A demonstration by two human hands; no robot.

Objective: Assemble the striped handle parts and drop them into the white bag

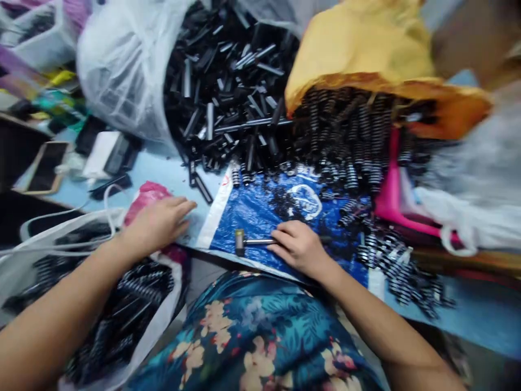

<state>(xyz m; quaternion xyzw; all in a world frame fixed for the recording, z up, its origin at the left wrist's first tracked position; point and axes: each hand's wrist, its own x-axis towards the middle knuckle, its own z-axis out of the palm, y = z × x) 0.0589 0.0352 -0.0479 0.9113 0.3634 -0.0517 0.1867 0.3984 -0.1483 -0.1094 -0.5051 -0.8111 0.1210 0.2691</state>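
Note:
My right hand (299, 247) is closed around the handle of a small hammer (240, 243), whose head points left over a blue printed plastic sheet (248, 212). The hammer lies low, at or just above the sheet; its handle end shows past my fingers. My left hand (160, 220) is to the left of the sheet with fingers stretched out and nothing visible in them. Beneath it sits a crumpled pink bag (148, 193). Black ridged, spiral-looking pieces (362, 146) lie at the sheet's far edge, and dark crumbs (283, 201) are scattered over it.
A clear plastic bag (126, 70) spills smooth black tube pieces (228, 103). Right of it, a yellow bag (362, 43) spills ridged ones. More lie in a white sack (163, 315) at lower left. A phone (49, 167), cables and a pink object (391, 201) flank the work area.

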